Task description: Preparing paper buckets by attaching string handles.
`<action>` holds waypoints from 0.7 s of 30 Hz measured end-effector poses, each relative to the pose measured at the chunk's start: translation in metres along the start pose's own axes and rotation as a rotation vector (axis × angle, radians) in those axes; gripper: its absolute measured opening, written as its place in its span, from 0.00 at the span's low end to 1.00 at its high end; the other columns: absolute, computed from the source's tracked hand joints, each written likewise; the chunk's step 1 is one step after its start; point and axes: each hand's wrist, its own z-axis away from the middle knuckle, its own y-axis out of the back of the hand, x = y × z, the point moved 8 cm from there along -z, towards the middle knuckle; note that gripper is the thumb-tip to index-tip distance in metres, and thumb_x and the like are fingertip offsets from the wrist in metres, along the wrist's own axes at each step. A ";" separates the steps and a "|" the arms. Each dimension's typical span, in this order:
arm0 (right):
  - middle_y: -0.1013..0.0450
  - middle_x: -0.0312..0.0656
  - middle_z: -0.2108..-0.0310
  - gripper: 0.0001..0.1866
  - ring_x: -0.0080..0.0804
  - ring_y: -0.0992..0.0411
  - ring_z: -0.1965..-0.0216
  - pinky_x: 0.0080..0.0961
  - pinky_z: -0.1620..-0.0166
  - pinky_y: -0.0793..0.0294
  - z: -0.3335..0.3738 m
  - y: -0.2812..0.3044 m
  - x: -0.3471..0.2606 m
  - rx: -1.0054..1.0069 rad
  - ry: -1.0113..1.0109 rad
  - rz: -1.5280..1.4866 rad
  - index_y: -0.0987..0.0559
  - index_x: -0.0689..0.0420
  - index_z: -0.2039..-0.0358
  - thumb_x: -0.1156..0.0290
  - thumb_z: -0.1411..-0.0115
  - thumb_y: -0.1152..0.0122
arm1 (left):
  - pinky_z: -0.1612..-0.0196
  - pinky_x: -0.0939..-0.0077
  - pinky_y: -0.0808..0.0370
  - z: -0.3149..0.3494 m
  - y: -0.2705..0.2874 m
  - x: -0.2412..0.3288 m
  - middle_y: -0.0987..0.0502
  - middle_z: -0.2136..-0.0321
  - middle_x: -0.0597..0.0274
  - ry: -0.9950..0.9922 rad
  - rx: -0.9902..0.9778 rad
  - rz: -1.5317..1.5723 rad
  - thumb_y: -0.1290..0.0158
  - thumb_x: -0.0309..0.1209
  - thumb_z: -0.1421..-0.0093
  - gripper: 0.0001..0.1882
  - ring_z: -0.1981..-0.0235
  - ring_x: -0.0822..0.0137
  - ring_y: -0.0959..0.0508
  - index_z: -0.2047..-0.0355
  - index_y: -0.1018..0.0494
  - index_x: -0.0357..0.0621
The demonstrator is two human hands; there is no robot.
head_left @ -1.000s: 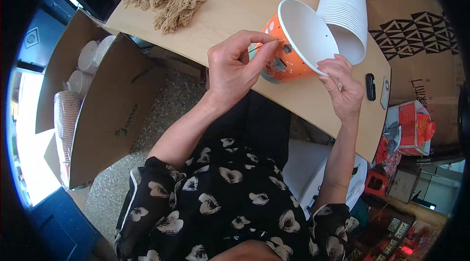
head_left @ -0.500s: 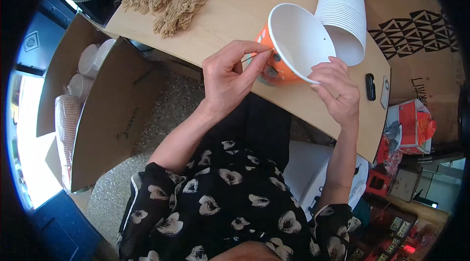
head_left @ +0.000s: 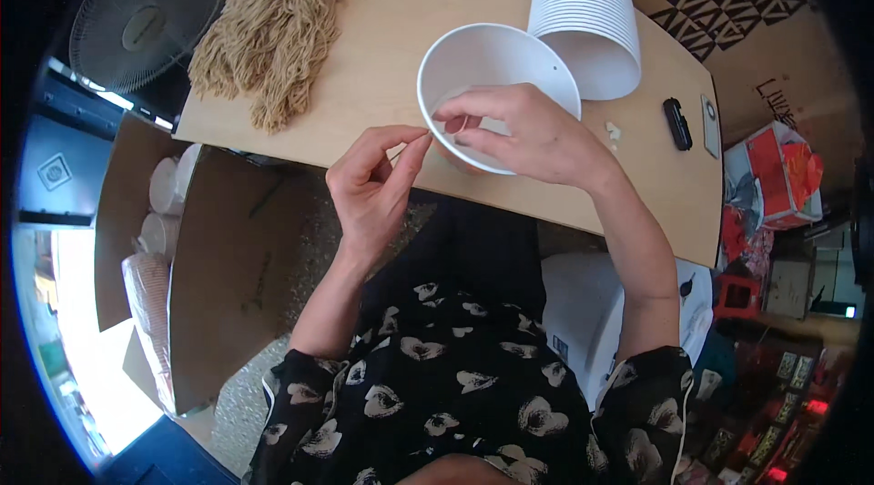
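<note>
A white paper bucket [head_left: 496, 50] with an orange printed outside stands tilted at the table's front edge, its mouth turned up toward me. At its left rim my left hand [head_left: 375, 183] pinches a thin tan cord [head_left: 394, 156] between thumb and forefinger, close against the outer wall. My right hand [head_left: 533, 135] reaches over the near rim into the bucket. Its thumb and forefinger are drawn together around what looks like the cord's end, partly hidden by the fingers. A small round hole [head_left: 554, 67] shows in the far inner wall.
On the wooden table [head_left: 401, 39] lie a bundle of tan cords [head_left: 278, 25], nested white buckets [head_left: 587, 12], a black object [head_left: 677, 124] and small white scraps [head_left: 613, 131]. A fan [head_left: 146, 25] stands far left; an open carton [head_left: 223, 276] holds stacked cups [head_left: 150, 303].
My right hand has let go of the bucket's right rim and moved inside it, toward the left wall. The bucket has turned more upright. The left hand keeps its pinch.
</note>
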 end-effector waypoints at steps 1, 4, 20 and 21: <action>0.20 0.45 0.61 0.14 0.32 0.22 0.58 0.27 0.51 0.24 -0.001 -0.001 0.003 -0.004 -0.008 -0.015 0.20 0.62 0.52 0.76 0.39 0.39 | 0.79 0.88 0.44 0.001 -0.001 -0.001 0.18 0.66 0.67 -0.004 -0.012 0.000 0.38 0.20 0.40 0.07 0.80 0.87 0.38 0.60 0.17 0.38; 0.19 0.44 0.63 0.12 0.32 0.21 0.60 0.27 0.52 0.23 -0.003 -0.002 0.002 -0.011 0.008 -0.011 0.19 0.62 0.55 0.76 0.39 0.39 | 0.79 0.89 0.44 0.002 -0.004 -0.007 0.19 0.67 0.68 0.004 -0.021 -0.008 0.38 0.21 0.40 0.07 0.80 0.87 0.38 0.60 0.18 0.38; 0.21 0.41 0.72 0.05 0.28 0.23 0.70 0.25 0.63 0.25 -0.007 0.011 0.006 0.126 0.015 -0.020 0.19 0.62 0.65 0.76 0.40 0.39 | 0.79 0.88 0.44 -0.005 0.002 -0.004 0.19 0.70 0.69 0.026 -0.092 -0.133 0.37 0.21 0.40 0.08 0.81 0.86 0.38 0.60 0.17 0.38; 0.21 0.41 0.72 0.05 0.26 0.23 0.69 0.25 0.62 0.25 -0.004 0.014 0.007 0.160 0.030 -0.076 0.19 0.63 0.65 0.76 0.39 0.39 | 0.79 0.88 0.43 -0.007 0.005 -0.002 0.19 0.71 0.69 0.026 -0.142 -0.215 0.37 0.21 0.41 0.07 0.81 0.86 0.37 0.61 0.17 0.39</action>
